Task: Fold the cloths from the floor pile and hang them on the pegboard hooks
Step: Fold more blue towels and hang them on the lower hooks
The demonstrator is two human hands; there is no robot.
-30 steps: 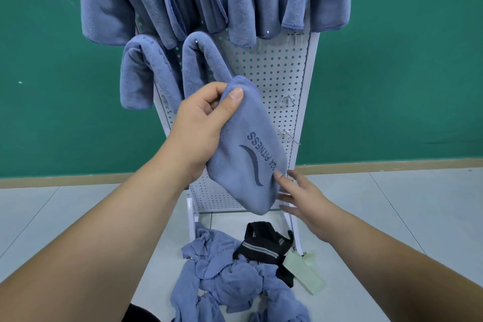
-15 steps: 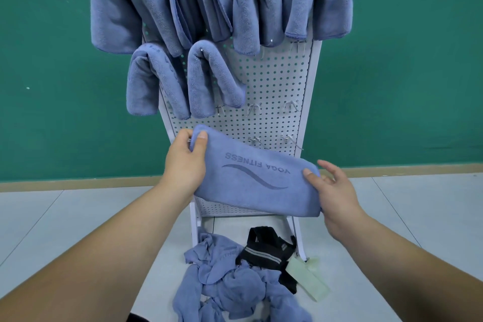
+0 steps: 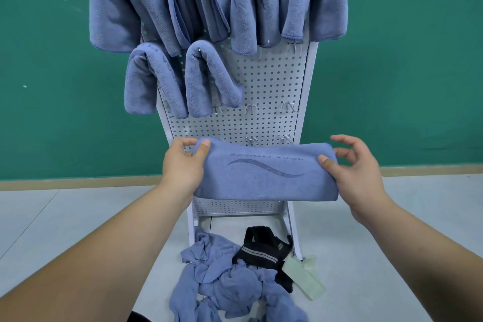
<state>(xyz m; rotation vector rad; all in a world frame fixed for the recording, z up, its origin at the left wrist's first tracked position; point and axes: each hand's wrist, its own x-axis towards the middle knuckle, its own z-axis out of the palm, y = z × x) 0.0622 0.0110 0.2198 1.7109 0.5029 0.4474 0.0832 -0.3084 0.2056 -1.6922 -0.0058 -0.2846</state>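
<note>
Since half a second ago the folded blue microfibre cloth point(image 3: 264, 178) has been drawn wider and level between both grips. At its left end the left hand point(image 3: 183, 166) pinches it, thumb on top; the right hand point(image 3: 359, 174) clamps the right end under its thumb, upper fingers lifted free. It is held in the air before the white perforated pegboard point(image 3: 271, 81), just below bare metal hooks point(image 3: 251, 108). Six hung blue cloths point(image 3: 201, 78) drape above. A crumpled blue cloth pile point(image 3: 230, 280) lies on the grey floor point(image 3: 78, 217).
</note>
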